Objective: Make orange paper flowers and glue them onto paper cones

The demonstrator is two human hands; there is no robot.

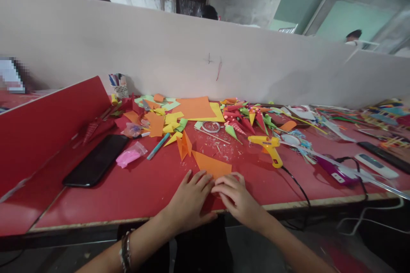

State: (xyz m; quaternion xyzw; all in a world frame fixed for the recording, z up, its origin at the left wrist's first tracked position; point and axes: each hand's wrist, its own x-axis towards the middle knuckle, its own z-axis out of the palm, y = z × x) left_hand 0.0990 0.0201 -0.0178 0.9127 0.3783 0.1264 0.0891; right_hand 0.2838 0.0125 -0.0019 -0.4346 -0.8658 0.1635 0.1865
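My left hand (188, 198) lies palm down near the front edge of the red table (134, 187), fingers stretched toward an orange paper piece (211, 163). My right hand (235, 198) rests beside it, fingertips bent and pressing on something red and flat between the two hands. Both sets of fingertips meet at the near corner of the orange paper. A folded orange paper shape (185, 145) stands just beyond it.
A yellow glue gun (267, 147) with a black cord lies to the right. A black phone (96, 161), pink bag (130, 155) and blue pen (158, 146) lie left. Coloured paper scraps and cones cover the back. A red divider (48, 128) stands left.
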